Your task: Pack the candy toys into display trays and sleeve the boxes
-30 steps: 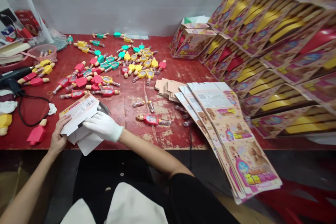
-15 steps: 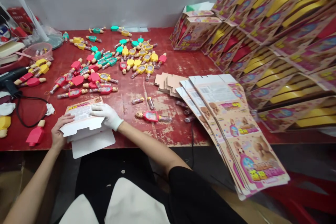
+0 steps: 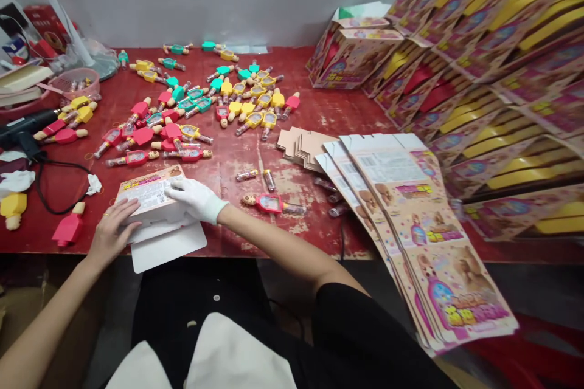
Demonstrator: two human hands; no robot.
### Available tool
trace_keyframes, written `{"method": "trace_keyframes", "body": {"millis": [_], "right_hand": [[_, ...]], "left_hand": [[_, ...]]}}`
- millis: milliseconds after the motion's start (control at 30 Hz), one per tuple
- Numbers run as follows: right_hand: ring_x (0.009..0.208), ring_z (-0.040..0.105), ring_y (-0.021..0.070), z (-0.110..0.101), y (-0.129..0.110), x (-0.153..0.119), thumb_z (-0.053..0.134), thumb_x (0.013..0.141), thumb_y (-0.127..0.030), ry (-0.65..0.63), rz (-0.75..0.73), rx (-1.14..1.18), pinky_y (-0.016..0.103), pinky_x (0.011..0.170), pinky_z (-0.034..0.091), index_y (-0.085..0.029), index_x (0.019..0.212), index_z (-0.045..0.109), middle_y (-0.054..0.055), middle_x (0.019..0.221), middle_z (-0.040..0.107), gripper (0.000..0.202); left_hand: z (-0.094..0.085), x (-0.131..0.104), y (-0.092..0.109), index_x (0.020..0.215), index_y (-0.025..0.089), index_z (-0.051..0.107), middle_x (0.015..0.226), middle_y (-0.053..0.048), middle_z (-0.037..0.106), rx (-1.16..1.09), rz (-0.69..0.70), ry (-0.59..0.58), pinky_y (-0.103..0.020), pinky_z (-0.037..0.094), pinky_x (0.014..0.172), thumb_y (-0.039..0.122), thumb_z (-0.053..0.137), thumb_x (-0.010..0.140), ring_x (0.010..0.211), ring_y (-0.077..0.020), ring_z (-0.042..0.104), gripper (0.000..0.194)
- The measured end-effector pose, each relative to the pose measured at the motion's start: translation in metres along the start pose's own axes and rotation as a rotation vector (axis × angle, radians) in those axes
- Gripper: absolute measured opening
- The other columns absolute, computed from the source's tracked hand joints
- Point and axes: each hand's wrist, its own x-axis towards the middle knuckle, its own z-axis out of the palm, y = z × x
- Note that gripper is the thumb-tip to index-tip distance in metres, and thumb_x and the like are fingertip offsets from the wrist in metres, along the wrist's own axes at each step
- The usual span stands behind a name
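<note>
The carton (image 3: 152, 197) now lies flat on the near edge of the desk (image 3: 319, 115), printed face up, where a second ago it was held tilted and half open with its grey inside showing; its white flaps (image 3: 168, 248) now jut over the desk edge toward the person. The left hand (image 3: 114, 232), bare, presses on the carton's near left corner, fingers spread flat on the card. The right hand (image 3: 196, 197), gloved in white, rests on the carton's right side, fingers together and flat, closed on nothing. In my judgement the carton has just been pressed down and is being flattened or creased, not yet filled. Containers: the carton shows no contents; a pink basket (image 3: 75, 82) at the far left holds small items too blurred to tell. Loose toys (image 3: 201, 106) lie scattered across the desk beyond the carton, one more (image 3: 269, 202) just right of the gloved wrist. A fan of flat cartons (image 3: 410, 219) overhangs the desk at right, with stacked boxes (image 3: 493, 85) behind it.
</note>
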Motion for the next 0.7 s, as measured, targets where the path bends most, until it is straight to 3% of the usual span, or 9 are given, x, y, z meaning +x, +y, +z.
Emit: {"method": "trace_keyframes", "body": {"millis": [100, 167, 233, 300, 367, 533, 600, 700], "right_hand": [[0.134, 0.038, 0.0333, -0.021, -0.007, -0.007, 0.074, 0.083, -0.047, -0.126, -0.016, -0.015, 0.048, 0.106, 0.043, -0.02, 0.148, 0.049, 0.017, 0.151, 0.041, 0.075], [0.131, 0.037, 0.0319, -0.024, -0.015, -0.006, 0.071, 0.085, -0.056, -0.134, 0.051, -0.067, 0.046, 0.104, 0.045, -0.023, 0.146, 0.05, 0.015, 0.151, 0.04, 0.072], [0.124, 0.04, 0.0271, -0.017, -0.025, -0.001, 0.058, 0.097, -0.048, -0.079, 0.16, -0.149, 0.039, 0.098, 0.047, -0.027, 0.136, 0.057, 0.011, 0.143, 0.048, 0.045], [0.121, 0.04, 0.0253, -0.007, -0.032, 0.005, 0.042, 0.104, -0.036, -0.038, 0.25, -0.214, 0.035, 0.092, 0.048, -0.029, 0.13, 0.06, 0.009, 0.136, 0.052, 0.032], [0.12, 0.04, 0.0258, 0.001, -0.035, 0.01, 0.033, 0.106, -0.03, -0.021, 0.294, -0.236, 0.034, 0.088, 0.048, -0.029, 0.129, 0.06, 0.01, 0.131, 0.054, 0.035], [0.117, 0.043, 0.0251, 0.001, -0.033, 0.018, 0.039, 0.103, -0.022, -0.023, 0.268, -0.268, 0.042, 0.102, 0.043, -0.026, 0.126, 0.062, 0.011, 0.126, 0.058, 0.033], [0.117, 0.044, 0.0249, 0.0, -0.031, 0.02, 0.037, 0.103, -0.022, -0.034, 0.26, -0.265, 0.04, 0.098, 0.045, -0.024, 0.129, 0.061, 0.012, 0.127, 0.059, 0.035], [0.113, 0.048, 0.0271, 0.0, -0.028, 0.021, 0.044, 0.102, -0.029, -0.047, 0.288, -0.251, 0.039, 0.089, 0.048, -0.02, 0.132, 0.061, 0.015, 0.127, 0.06, 0.036]], "left_hand": [[0.01, -0.004, 0.002, 0.138, 0.027, 0.062, 0.139, -0.007, 0.067, 0.081, 0.054, 0.078, -0.052, 0.049, 0.116, 0.035, 0.061, 0.098, 0.135, -0.0278, 0.059, 0.041], [0.014, -0.006, 0.002, 0.139, 0.028, 0.061, 0.139, -0.006, 0.067, 0.122, 0.053, 0.13, -0.051, 0.05, 0.114, 0.034, 0.063, 0.097, 0.134, -0.0286, 0.061, 0.043], [0.019, -0.006, 0.0, 0.139, 0.029, 0.062, 0.137, -0.005, 0.068, 0.147, 0.041, 0.175, -0.051, 0.051, 0.113, 0.034, 0.064, 0.096, 0.132, -0.0299, 0.062, 0.043], [0.023, -0.006, -0.003, 0.134, 0.029, 0.066, 0.133, -0.004, 0.071, 0.157, 0.021, 0.2, -0.051, 0.051, 0.111, 0.033, 0.064, 0.096, 0.129, -0.0305, 0.064, 0.039], [0.026, -0.005, -0.006, 0.129, 0.029, 0.069, 0.129, -0.004, 0.073, 0.156, -0.007, 0.211, -0.05, 0.052, 0.109, 0.034, 0.063, 0.096, 0.126, -0.0303, 0.066, 0.034], [0.031, -0.007, -0.008, 0.121, 0.024, 0.068, 0.127, -0.009, 0.069, 0.069, -0.105, 0.295, -0.049, 0.049, 0.114, 0.04, 0.07, 0.091, 0.125, -0.0294, 0.064, 0.034], [0.036, -0.008, -0.006, 0.118, 0.021, 0.067, 0.124, -0.011, 0.067, 0.054, -0.125, 0.335, -0.05, 0.046, 0.117, 0.042, 0.069, 0.091, 0.127, -0.0294, 0.062, 0.033], [0.049, -0.011, 0.001, 0.137, 0.017, 0.053, 0.144, -0.018, 0.05, 0.022, -0.24, 0.436, -0.052, 0.036, 0.124, 0.048, 0.076, 0.085, 0.143, -0.0324, 0.046, 0.065]]}}
